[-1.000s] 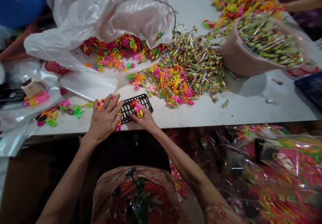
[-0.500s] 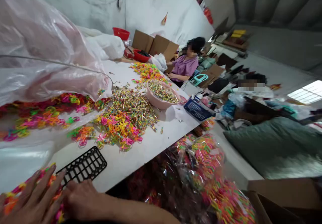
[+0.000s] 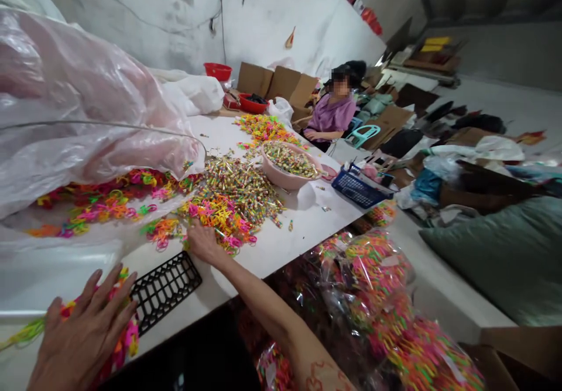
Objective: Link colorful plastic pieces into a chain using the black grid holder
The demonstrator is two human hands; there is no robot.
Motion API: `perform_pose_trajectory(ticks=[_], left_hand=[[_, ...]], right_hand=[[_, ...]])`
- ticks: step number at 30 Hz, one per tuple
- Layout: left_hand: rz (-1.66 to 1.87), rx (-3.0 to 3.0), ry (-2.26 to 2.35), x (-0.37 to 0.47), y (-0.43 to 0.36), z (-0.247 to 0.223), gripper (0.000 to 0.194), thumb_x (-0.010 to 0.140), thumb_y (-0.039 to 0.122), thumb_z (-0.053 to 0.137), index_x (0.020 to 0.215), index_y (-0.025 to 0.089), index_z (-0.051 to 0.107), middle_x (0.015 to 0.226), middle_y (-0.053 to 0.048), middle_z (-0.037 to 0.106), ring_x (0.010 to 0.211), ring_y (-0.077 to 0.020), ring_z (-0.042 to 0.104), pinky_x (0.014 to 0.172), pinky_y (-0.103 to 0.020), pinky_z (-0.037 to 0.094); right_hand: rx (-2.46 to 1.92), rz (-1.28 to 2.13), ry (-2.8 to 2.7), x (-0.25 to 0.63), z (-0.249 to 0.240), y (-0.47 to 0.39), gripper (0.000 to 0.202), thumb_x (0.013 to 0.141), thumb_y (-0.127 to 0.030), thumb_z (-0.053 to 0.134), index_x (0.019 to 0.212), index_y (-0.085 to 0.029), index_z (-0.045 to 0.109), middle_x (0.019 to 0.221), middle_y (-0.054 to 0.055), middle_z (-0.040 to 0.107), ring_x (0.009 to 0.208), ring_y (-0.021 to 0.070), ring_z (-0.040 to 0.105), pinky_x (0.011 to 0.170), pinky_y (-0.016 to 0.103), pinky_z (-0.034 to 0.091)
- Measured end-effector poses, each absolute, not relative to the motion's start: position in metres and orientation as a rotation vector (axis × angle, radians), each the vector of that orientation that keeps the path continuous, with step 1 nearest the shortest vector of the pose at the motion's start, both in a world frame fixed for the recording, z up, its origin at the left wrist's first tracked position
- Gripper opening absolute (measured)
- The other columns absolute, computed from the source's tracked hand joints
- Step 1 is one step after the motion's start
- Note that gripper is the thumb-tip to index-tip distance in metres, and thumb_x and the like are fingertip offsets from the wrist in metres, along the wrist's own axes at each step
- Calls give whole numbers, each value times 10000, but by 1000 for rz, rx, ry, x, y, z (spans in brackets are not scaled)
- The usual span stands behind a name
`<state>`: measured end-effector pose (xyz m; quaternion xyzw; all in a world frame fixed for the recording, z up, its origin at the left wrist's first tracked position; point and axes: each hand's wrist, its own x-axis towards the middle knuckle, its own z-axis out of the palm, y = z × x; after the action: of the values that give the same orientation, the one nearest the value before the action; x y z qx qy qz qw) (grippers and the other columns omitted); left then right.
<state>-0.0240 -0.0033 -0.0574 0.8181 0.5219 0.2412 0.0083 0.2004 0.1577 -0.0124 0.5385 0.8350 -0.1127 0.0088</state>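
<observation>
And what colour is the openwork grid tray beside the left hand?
The openwork grid tray is black; the head view shows it best.

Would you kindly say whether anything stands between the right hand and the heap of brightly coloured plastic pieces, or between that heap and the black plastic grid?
Nothing visible blocks the right hand, which is at the edge of the multicoloured plastic heap. Between heap and black plastic grid, only that hand and wrist intervene.
</observation>
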Motion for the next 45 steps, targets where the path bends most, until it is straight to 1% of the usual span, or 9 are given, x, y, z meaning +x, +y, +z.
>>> perform_pose_trajectory(ticks=[2, 6, 11, 16, 22, 30, 33, 41, 45], left_hand=[[708, 2562, 1705, -21, -7, -42, 721, 857, 236, 328, 1393, 634, 56, 1554, 196, 124, 1462, -346, 177, 1051, -782, 67], [416, 2399, 1985, -6, -12, -12, 496, 947, 310, 300, 1411, 272, 470, 1524, -112, 363, 1361, -365, 399, 1088, -699, 180], [349, 2396, 2005, 1, -13, -2, 464, 962, 345, 309, 1365, 262, 523, 1510, -113, 394, 1377, -334, 385, 1118, -643, 155], [294, 2418, 2007, -2, -12, -2, 461, 967, 340, 310, 1361, 236, 526, 1513, -131, 379, 1378, -334, 385, 1110, -638, 179], [286, 2394, 2016, 2, -11, 1, 469, 970, 349, 297, 1367, 238, 521, 1513, -124, 384, 1407, -324, 337, 1118, -618, 184], [266, 2356, 2023, 1, -9, 0, 498, 969, 354, 307, 1449, 258, 398, 1528, -105, 367, 1429, -286, 304, 1147, -585, 138], [243, 2359, 2026, 1, -9, 1, 504, 972, 355, 308, 1465, 268, 365, 1536, -95, 353, 1435, -272, 291, 1154, -568, 133], [230, 2353, 2031, 3, -10, 3, 528, 973, 351, 323, 1496, 291, 280, 1542, -87, 343, 1442, -259, 278, 1161, -557, 115], [219, 2335, 2027, 5, -8, 2, 537, 968, 366, 329, 1498, 291, 278, 1547, -89, 335, 1451, -275, 251, 1156, -580, 105]], right_hand=[[1741, -405, 2610, 203, -15, 151, 273, 833, -100, 477, 1002, -152, 685, 1224, 137, 606, 811, 208, 652, 676, 312, 508], [1740, -620, 2679, 224, -27, 134, 281, 874, -151, 494, 1098, -157, 664, 1178, 127, 615, 951, 203, 626, 803, 297, 483], [1850, -985, 2882, 255, -35, 124, 318, 823, -107, 537, 1103, -161, 679, 1091, 97, 663, 927, 178, 618, 799, 277, 463], [1831, -768, 2728, 248, -26, 117, 191, 857, -257, 559, 817, -151, 714, 857, 88, 689, 812, 196, 616, 729, 280, 421], [2009, -696, 2466, 225, -35, 118, 156, 834, -209, 540, 841, -153, 686, 888, 114, 695, 827, 204, 624, 689, 276, 412], [1774, -2417, 2238, 203, -53, 104, 270, 575, -319, 721, 754, -150, 609, 656, -50, 567, 585, 92, 484, 593, 224, 395], [1633, -2689, 2057, 179, -59, 96, 316, 554, -365, 735, 737, -146, 598, 641, -48, 559, 589, 96, 484, 593, 229, 399], [1715, -1881, 2591, 136, -59, 92, 24, 752, -203, 564, 766, -186, 555, 710, -13, 589, 675, 142, 533, 659, 245, 439], [1428, -1188, 2790, 131, -50, 83, 214, 821, -131, 484, 997, -147, 606, 971, 97, 649, 836, 199, 594, 738, 289, 443]])
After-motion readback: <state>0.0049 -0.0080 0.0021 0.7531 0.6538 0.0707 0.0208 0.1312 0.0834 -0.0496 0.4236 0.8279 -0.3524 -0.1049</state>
